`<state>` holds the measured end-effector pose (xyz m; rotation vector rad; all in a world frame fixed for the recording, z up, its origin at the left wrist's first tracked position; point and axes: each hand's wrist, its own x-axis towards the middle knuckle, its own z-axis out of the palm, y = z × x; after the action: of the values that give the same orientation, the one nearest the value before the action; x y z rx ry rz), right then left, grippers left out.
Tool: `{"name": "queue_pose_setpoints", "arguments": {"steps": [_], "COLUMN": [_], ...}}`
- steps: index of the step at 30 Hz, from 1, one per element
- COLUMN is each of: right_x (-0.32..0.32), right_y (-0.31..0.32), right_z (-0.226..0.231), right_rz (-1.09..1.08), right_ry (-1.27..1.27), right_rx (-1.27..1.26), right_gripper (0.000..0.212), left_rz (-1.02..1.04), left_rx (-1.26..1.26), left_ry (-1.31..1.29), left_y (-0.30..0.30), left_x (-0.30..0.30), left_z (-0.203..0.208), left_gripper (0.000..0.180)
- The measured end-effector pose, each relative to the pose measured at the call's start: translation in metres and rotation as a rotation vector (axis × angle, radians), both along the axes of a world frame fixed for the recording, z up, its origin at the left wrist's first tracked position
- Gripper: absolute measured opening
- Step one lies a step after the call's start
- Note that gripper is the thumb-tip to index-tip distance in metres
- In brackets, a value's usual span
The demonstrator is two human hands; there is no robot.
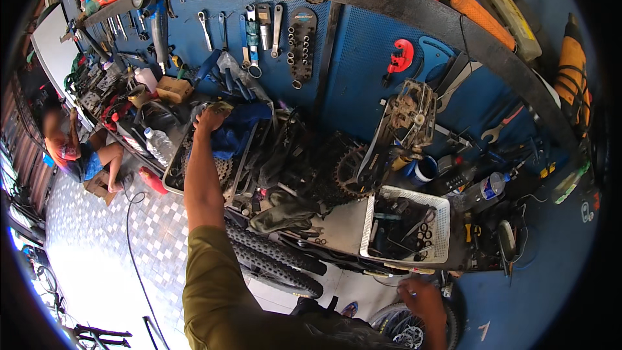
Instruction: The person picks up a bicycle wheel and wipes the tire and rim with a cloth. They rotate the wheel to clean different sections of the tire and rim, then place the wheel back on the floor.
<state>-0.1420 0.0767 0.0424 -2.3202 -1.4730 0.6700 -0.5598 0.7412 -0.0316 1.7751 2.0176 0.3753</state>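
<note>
Left hand [210, 118] reaching far across surface [337, 223], fingers clamped on blue rag [243, 126]; right hand [421, 298] low by wheel [405, 330], grip unclear.

The rag [241, 131] under the left hand [210, 118] is soft blue cloth, creased and matt. The basket [440, 220] is white plastic mesh; the wrenches [277, 21] are bright bare metal. The tyre [275, 256] is matt black knobbly rubber, and the sprocket [350, 172] dull toothed metal.

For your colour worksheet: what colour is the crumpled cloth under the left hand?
Blue crumpled cloth; head view shows it best.
</note>
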Motion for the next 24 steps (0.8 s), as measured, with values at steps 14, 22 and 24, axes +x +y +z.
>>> {"name": "queue_pose_setpoints", "arguments": {"steps": [14, 22, 24], "right_x": [-0.02, -0.025, -0.032], "right_y": [-0.003, 0.043, 0.065], "right_z": [0.012, 0.007, 0.014], "right_rz": [0.065, 0.296, 0.378], "right_ry": [-0.089, -0.046, -0.017], "right_rx": [-0.08, 0.192, 0.231], "right_gripper": [0.024, 0.024, 0.024], "left_rz": [0.076, -0.173, -0.255], "left_rx": [0.286, 0.67, 0.671], "left_ry": [-0.226, -0.985, -1.071], "left_y": [0.008, -0.085, -0.115], "left_x": [-0.012, -0.015, -0.026], "left_z": [-0.035, 0.07, 0.1], "left_gripper": [0.084, 0.061, 0.05]}}
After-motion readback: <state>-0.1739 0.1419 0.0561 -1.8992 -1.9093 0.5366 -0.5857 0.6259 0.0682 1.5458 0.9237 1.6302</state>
